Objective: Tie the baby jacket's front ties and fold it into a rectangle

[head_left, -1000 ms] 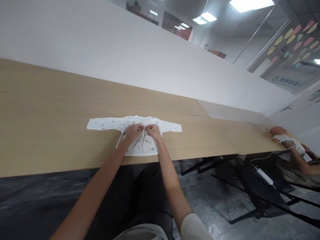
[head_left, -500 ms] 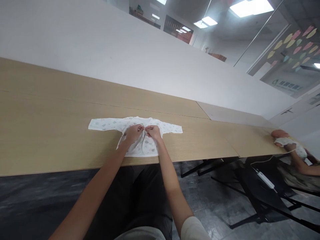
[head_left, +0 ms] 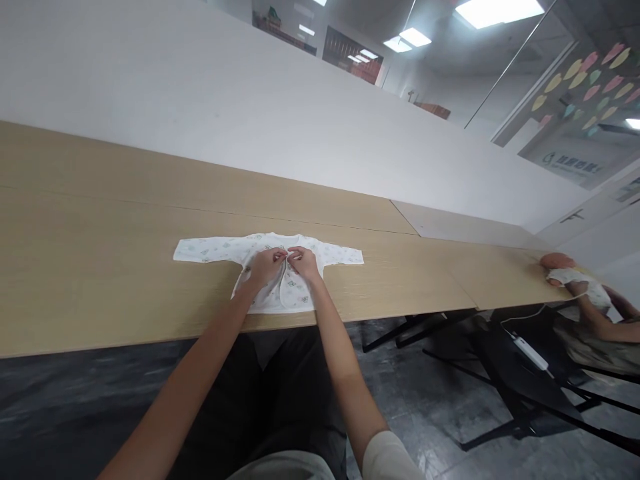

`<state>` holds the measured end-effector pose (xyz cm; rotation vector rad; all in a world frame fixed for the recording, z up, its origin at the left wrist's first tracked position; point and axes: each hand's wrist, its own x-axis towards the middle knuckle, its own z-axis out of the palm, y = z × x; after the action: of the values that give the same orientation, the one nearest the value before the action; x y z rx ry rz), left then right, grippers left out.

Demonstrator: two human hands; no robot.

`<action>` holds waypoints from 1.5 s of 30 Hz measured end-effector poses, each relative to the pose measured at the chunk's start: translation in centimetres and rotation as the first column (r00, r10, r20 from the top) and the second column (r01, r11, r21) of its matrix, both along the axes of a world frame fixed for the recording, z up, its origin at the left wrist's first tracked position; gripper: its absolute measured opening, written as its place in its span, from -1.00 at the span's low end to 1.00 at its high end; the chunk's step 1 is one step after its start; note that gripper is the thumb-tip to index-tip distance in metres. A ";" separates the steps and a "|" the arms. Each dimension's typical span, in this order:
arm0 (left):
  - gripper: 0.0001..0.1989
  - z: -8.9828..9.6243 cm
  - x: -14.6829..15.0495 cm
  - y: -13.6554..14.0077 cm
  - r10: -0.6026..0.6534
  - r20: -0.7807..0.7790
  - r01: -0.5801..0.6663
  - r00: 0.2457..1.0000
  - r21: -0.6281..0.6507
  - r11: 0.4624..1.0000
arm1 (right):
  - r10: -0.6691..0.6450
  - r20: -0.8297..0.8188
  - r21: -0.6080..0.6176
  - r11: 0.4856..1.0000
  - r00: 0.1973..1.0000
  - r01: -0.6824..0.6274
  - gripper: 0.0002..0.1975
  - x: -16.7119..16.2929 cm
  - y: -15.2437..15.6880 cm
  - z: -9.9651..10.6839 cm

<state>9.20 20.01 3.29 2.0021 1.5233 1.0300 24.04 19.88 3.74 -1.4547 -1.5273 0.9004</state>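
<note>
A small white baby shirt (head_left: 300,291) with a scattered print lies on the wooden table (head_left: 125,280), its sleeves spread to both sides and its front edges meeting in the middle. My left hand (head_left: 267,265) pinches the front edge just below the neckline. Close beside it, my right hand (head_left: 303,262) is closed with thumb and finger together at the same front opening. The fingertips of both hands nearly touch. Whatever small fastening lies between them is too small to make out.
Along the table's far side runs a white wall (head_left: 200,100). At the far right another person's arm (head_left: 597,323) holds a doll (head_left: 580,280) by the table. Black folding chairs (head_left: 515,373) stand below, one with a white power strip (head_left: 531,353) on it.
My hands stay at the shirt's front opening, the right fingers shifting slightly upward and left. The view has moved slightly.
</note>
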 end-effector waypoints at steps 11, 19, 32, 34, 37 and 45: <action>-0.68 0.4 0.1 -0.4 0.040 -0.002 -0.040 0.999 0.020 0.999 | -0.036 0.049 0.071 0.997 0.998 0.033 -0.71 -0.3 0.1 -0.3; -0.71 0.3 0.2 -0.2 0.042 -0.019 -0.041 0.999 0.046 0.998 | -0.039 0.015 0.052 0.998 0.999 0.038 -0.69 -0.4 0.2 -0.4; -0.72 0.2 0.0 -0.3 0.030 0.044 -0.030 0.999 -0.004 1.000 | -0.084 -0.261 -0.156 0.987 0.962 0.044 -0.85 -0.8 0.4 0.4; -0.72 0.0 0.0 0.0 0.011 0.003 -0.011 1.000 0.007 1.000 | -0.074 -0.269 -0.160 0.987 0.960 0.031 -0.85 -0.8 0.4 0.3; -0.70 -0.2 -0.1 0.3 -0.006 -0.067 0.009 0.998 0.038 0.999 | -0.070 -0.265 -0.170 0.985 0.962 0.025 -0.86 -0.7 0.6 0.2; -0.65 -0.6 -0.3 0.4 -0.031 -0.193 0.035 0.981 0.016 0.999 | -0.058 -0.029 -0.093 0.994 0.998 0.055 -0.87 -0.5 0.2 0.0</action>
<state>8.92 20.39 2.65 2.1872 1.5753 0.8616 23.56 20.07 3.73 -1.5341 -1.4309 0.9662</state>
